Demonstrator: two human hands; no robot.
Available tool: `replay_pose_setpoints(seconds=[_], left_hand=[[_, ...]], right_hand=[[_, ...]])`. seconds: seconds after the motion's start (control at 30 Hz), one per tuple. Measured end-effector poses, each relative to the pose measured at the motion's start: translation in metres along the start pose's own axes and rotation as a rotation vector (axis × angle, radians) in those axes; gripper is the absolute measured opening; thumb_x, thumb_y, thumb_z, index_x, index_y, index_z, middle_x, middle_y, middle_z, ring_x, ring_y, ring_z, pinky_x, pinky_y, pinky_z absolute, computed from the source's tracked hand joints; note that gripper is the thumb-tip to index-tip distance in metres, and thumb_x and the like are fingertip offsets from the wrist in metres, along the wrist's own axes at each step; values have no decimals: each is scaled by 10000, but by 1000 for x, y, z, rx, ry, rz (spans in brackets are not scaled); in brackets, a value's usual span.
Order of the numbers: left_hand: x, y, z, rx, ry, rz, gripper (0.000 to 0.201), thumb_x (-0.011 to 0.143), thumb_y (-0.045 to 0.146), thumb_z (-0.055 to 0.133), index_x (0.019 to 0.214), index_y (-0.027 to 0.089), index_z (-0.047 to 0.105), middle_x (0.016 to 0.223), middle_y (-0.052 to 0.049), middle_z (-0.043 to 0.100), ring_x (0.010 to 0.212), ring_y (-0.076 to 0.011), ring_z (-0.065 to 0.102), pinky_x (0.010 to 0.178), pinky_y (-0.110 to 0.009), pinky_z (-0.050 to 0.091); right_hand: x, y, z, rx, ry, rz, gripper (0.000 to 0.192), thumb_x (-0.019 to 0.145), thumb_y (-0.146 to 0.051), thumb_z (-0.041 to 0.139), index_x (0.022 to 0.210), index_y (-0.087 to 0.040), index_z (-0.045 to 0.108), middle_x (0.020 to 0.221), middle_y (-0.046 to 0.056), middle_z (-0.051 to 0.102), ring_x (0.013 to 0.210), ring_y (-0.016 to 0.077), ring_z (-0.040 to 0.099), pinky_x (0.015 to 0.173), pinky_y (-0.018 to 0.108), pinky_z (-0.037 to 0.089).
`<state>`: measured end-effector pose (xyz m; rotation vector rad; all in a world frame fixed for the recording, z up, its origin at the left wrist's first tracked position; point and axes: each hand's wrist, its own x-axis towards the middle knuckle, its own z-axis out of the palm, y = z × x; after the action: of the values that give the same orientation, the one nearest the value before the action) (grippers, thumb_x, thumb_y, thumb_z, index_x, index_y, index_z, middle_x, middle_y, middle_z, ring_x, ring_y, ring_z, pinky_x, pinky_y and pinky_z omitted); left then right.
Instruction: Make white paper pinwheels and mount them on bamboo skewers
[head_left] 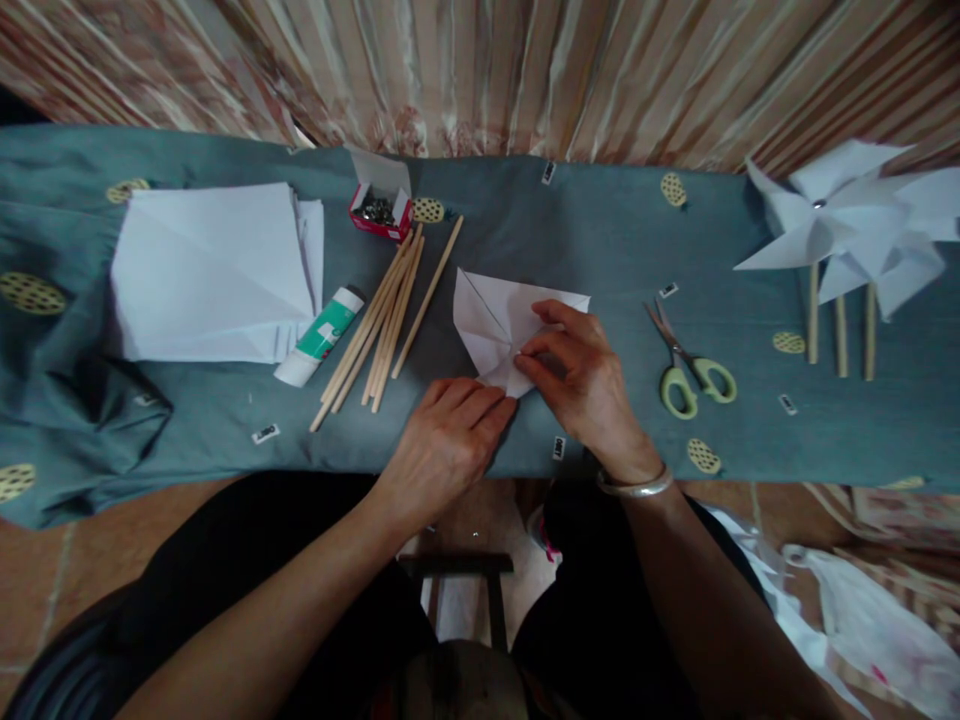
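Paper (499, 320), white and partly folded, lies on the grey-blue cloth of the worktop (600, 250) under both hands. The left hand (446, 440) lies flat beside the paper's near corner, fingers together, their tips pressing down on that corner. The right hand (581, 375) rests on the paper's near right part, thumb and fingers pinched together on a fold at the sheet's middle; a silver bangle (636, 487) rings its wrist.

Just right of the right hand lie green-handled scissors (690, 365), blades pointing away from the person. Farther right, well apart from the hand, lie finished white pinwheels (847, 225) on wooden sticks.

Left of the left hand, and a little beyond it, is a loose bundle of wooden sticks (382, 325), slanting. A glue stick (319, 338) with a green label lies just left of them, touching a stack of white sheets (214, 270). Beyond the sticks stands a small red box (379, 212), open, with metal pins inside. A striped curtain (525, 70) hangs behind the worktop.
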<state>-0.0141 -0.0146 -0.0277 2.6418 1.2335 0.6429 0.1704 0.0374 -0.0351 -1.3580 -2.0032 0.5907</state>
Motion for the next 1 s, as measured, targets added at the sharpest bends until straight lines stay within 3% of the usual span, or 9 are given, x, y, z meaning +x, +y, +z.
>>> replay_pose_setpoints(seconds=[0.37, 0.8, 1.0], left_hand=[[0, 1, -1, 0, -25, -23, 214, 943, 176, 516, 1096, 144, 661, 1066, -92, 711, 944, -226, 619, 801, -384, 516], [0, 0, 0, -23, -7, -16, 205, 944, 173, 519, 1092, 134, 655, 1060, -92, 708, 968, -225, 615, 820, -380, 508], [-1, 0, 0, -25, 5, -8, 200, 947, 174, 517, 1084, 127, 654, 1045, -87, 706, 957, -220, 611, 813, -368, 500]], right_hand=[[-1, 1, 2, -13, 26, 19, 62, 839, -180, 646, 858, -237, 659, 1286, 69, 591, 1217, 280, 524, 1051, 515, 450], [-3, -5, 1, -25, 11, -3, 128, 883, -182, 582, 888, -283, 660, 1286, 16, 578, 1216, 247, 525, 1047, 481, 474], [-6, -6, 1, -52, 22, -13, 133, 898, -176, 568, 881, -276, 654, 1291, 40, 583, 1218, 253, 525, 1036, 480, 479]])
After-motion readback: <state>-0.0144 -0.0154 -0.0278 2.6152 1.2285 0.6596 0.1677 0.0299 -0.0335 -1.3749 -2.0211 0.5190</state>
